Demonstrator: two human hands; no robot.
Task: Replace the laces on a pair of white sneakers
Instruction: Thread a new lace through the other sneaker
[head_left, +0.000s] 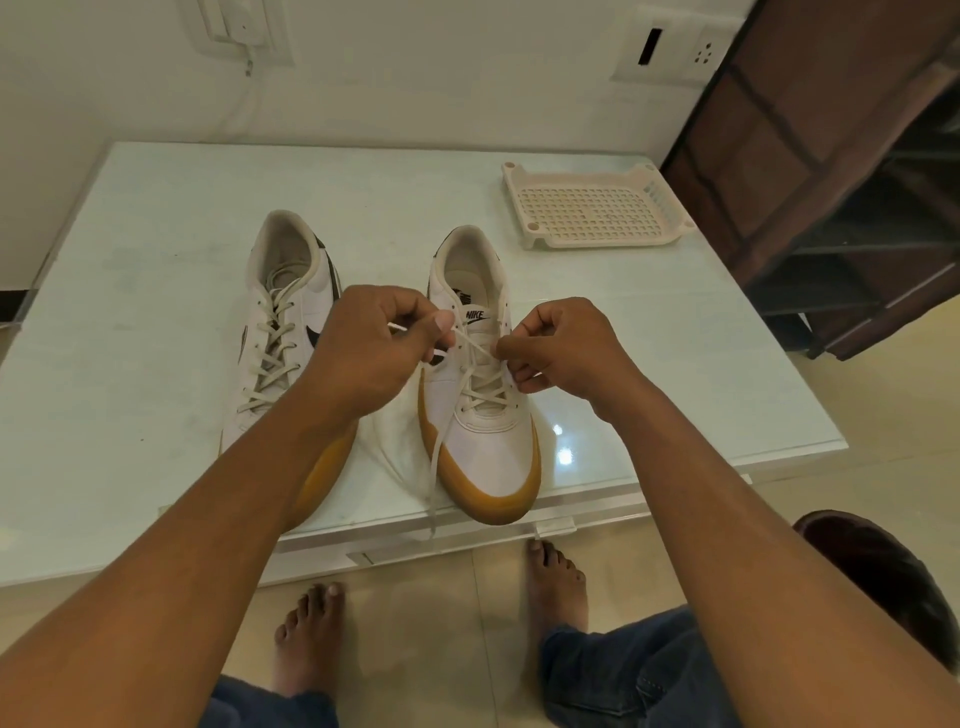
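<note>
At the centre of the frame, a white low-top sneaker with a gum-coloured sole (480, 415) stands on the pale glass-topped worktop (156, 249), toe toward the lower edge, and both hands work over its upper eyelets. The left hand (374, 353) is closed in a pinch on one run of the cream flat lace (475, 347), whose tip pokes out to the left of the thumb; the right hand (563, 348) is closed in a pinch on the other run, just right of the tongue. A long loose tail of lace (432, 483) hangs down the sneaker's left side, past the worktop's near edge. Left of centre, the second white sneaker with a dark swoosh (283, 332) lies fully laced, partly hidden by the left forearm. A cream perforated plastic tray (592, 208) sits in the upper right. The likely trouble is uneven ends: one tail looks much longer, so pulling without evening up may leave the other too short to tie. The dangling tail could also snag on the edge, and the flat lace may twist in an eyelet. The tongue label reads "NIKE" (475, 315); smaller print inside the shoe is illegible.
</note>
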